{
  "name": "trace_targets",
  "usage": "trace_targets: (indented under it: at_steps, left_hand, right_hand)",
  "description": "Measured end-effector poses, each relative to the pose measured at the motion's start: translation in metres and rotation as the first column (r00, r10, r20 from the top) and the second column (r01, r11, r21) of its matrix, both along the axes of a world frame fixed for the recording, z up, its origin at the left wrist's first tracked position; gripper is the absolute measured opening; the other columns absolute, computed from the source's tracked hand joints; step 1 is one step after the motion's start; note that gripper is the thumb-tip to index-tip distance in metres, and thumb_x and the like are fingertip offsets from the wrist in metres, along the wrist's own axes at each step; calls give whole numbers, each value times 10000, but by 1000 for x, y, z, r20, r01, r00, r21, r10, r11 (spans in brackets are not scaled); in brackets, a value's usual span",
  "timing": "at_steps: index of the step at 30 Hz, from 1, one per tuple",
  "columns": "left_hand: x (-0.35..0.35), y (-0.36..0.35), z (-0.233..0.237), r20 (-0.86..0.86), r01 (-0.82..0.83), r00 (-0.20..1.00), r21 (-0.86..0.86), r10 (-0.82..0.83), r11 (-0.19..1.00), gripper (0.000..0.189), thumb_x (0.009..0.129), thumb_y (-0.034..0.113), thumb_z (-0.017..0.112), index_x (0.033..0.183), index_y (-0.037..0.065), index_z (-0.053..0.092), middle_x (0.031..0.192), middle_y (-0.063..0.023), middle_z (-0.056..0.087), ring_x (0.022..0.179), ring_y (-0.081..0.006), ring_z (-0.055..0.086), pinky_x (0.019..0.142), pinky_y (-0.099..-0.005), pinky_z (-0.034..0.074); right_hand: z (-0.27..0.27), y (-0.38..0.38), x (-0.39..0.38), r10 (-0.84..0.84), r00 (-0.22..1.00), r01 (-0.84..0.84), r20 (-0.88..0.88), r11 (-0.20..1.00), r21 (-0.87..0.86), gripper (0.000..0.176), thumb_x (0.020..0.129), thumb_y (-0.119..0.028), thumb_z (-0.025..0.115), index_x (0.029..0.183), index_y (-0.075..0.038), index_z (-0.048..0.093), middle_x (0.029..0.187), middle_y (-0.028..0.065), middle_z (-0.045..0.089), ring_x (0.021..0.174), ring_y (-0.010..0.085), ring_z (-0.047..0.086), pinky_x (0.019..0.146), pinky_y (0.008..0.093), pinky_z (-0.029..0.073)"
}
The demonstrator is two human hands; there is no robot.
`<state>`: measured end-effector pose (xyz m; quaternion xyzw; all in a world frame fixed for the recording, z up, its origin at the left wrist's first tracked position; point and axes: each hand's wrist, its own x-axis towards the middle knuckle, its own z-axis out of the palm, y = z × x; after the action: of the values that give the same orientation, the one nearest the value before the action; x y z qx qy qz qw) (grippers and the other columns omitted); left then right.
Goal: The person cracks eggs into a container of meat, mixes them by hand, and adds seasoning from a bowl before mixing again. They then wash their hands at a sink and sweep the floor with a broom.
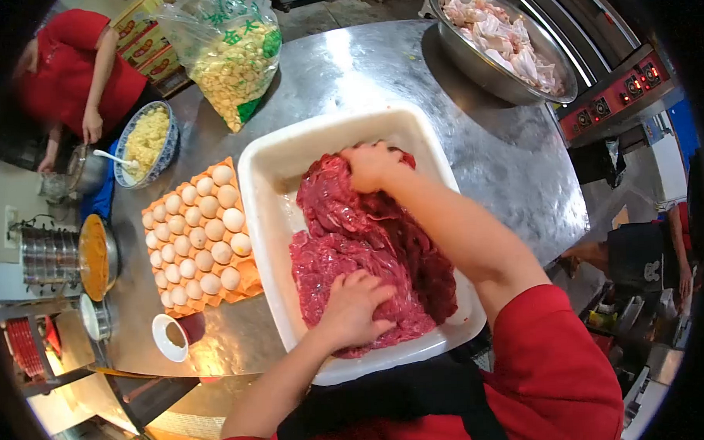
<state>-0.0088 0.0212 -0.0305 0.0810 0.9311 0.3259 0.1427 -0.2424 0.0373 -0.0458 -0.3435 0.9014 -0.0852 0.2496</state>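
Observation:
A mass of sliced raw red meat [361, 251] lies in a white plastic tub [271, 246] in front of me. My left hand [353, 309] rests on the near part of the meat, its fingers spread apart. At the far end of the meat, my right hand [375, 166] has its fingers curled into the slices and grips them. Some of its fingertips are hidden by the meat.
Left of the tub are an egg tray [205, 233], a small white cup [171, 338] and a patterned bowl of yellow food [146, 142]. Behind stand a plastic bag [237, 69] and a steel basin [510, 79] of pale meat. A co-worker [71, 67] stands far left.

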Motion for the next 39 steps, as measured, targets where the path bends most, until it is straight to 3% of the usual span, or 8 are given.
trace_targets:
  at_steps: [7, 10, 17, 19, 24, 28, 34, 39]
  left_hand:
    - [-2, -70, 48, 174, -560, 812, 503, 557, 659, 101, 865, 42, 633, 960, 41, 668, 923, 9, 641, 847, -68, 587, 768, -225, 494]
    - [-46, -98, 24, -150, -548, 820, 70, 552, 834, 361, 833, 207, 679, 1124, 3, 614, 1043, -126, 658, 1006, -231, 608, 882, -329, 483]
    - [-34, -58, -63, 141, -620, 778, 22, 612, 784, 675, 768, 396, 698, 1305, 47, 485, 1253, -195, 560, 1198, -343, 508, 1001, -434, 410]
    - [-6, -42, -59, 634, -825, 561, 382, 532, 416, 863, 780, 407, 731, 1453, 102, 285, 1362, -139, 484, 1247, -276, 455, 1034, -437, 360]
    - [1, -21, 15, 889, -938, 341, 345, 306, 45, 679, 821, 399, 700, 1383, 135, 423, 1335, -128, 507, 1250, -248, 462, 1020, -494, 385]
    - [-5, -51, 35, 634, -571, 704, 773, 321, -276, 330, 911, 222, 582, 1205, 75, 546, 1101, -98, 645, 917, -222, 663, 803, -387, 569]
    - [-3, -52, 70, 255, -519, 746, 802, 615, 296, 316, 841, 72, 592, 1152, 17, 592, 1034, -88, 664, 905, -170, 650, 802, -302, 527]
    - [70, -18, -7, 172, -658, 742, 368, 648, 656, 745, 744, 255, 776, 1350, 0, 425, 1447, -227, 312, 1344, -324, 326, 1102, -354, 282]
  right_hand:
    - [6, 35, 121, 594, 793, -593, 136, 804, -51, 584, 709, -279, 645, 1281, -213, 541, 1399, 138, 393, 1333, 412, 290, 1025, 677, 227]
    - [39, 99, 137, 685, 709, -683, 168, 726, -82, 557, 752, -296, 604, 1293, -188, 532, 1383, 160, 396, 1330, 438, 294, 1053, 666, 195]
    - [-2, 158, 124, 238, 954, -262, -182, 958, -120, 880, 686, -229, 738, 1447, -172, 300, 1395, 319, 286, 1309, 500, 292, 1018, 549, 368]
    - [-2, 130, 124, -210, 926, 253, 313, 962, -102, 1043, 626, -323, 821, 1473, -153, 236, 1422, 341, 233, 1282, 527, 320, 1047, 470, 367]
    - [14, 82, 128, 66, 695, 367, 716, 824, -432, 1034, 593, -272, 880, 1406, 17, 309, 1125, 183, 599, 1055, 230, 575, 930, 341, 452]
    - [70, 56, 118, 313, 742, 408, 592, 489, -771, 600, 725, -17, 686, 1292, 8, 491, 1045, 106, 660, 914, 138, 628, 738, 293, 527]
    - [97, 65, 82, 12, 801, 527, 599, 461, -714, 570, 706, 27, 560, 1271, -19, 498, 962, 155, 658, 818, 234, 655, 723, 341, 537]
    - [21, 152, 97, -260, 932, 315, 253, 925, -211, 952, 635, -178, 748, 1424, 10, 249, 1267, 286, 495, 1203, 391, 485, 1036, 400, 389]
